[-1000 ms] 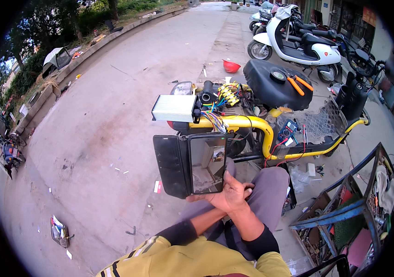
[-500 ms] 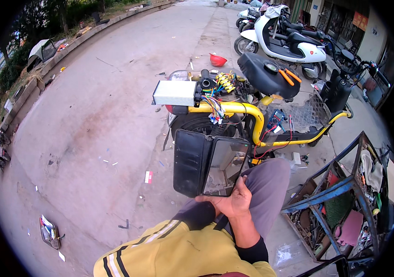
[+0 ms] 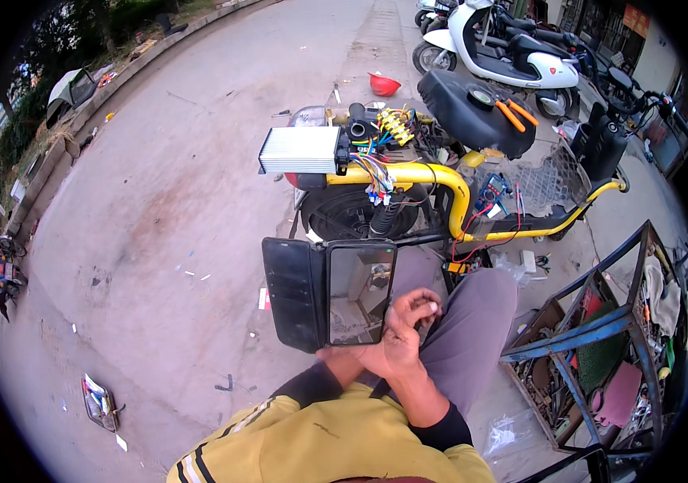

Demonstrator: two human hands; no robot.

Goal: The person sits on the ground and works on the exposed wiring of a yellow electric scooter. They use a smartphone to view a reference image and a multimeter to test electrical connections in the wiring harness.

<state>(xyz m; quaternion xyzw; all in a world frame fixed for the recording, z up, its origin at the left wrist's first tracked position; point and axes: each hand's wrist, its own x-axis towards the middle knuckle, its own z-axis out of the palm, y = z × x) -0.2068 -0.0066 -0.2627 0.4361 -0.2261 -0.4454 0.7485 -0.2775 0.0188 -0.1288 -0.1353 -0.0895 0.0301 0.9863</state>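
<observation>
A smartphone [image 3: 360,298] in a black folding case stands before my lap, its screen dimly showing a room or reflection. The case flap [image 3: 291,294] hangs open to the left. My left hand [image 3: 339,356] grips the phone from its lower edge, the fingers mostly hidden behind it. Beside the lower right corner of the screen is my right hand [image 3: 408,328], empty, fingers loosely bent and apart. Beyond stands a yellow-framed scooter [image 3: 420,174], partly stripped, with a silver finned controller [image 3: 302,150] and a bundle of coloured wires [image 3: 374,173] at its rear.
On the scooter's footboard lies a multimeter [image 3: 493,191]. Orange-handled pliers [image 3: 516,115] rest on the black seat [image 3: 460,101]. To the right stands a metal rack [image 3: 585,338] of tools and scrap. A red bowl-shaped object [image 3: 384,84] and a small tool box [image 3: 100,404] sit on the ground.
The phone and its case have shifted left in view. My right hand has come away from the screen's edge, its fingers now raised and bent. The view has turned slightly.
</observation>
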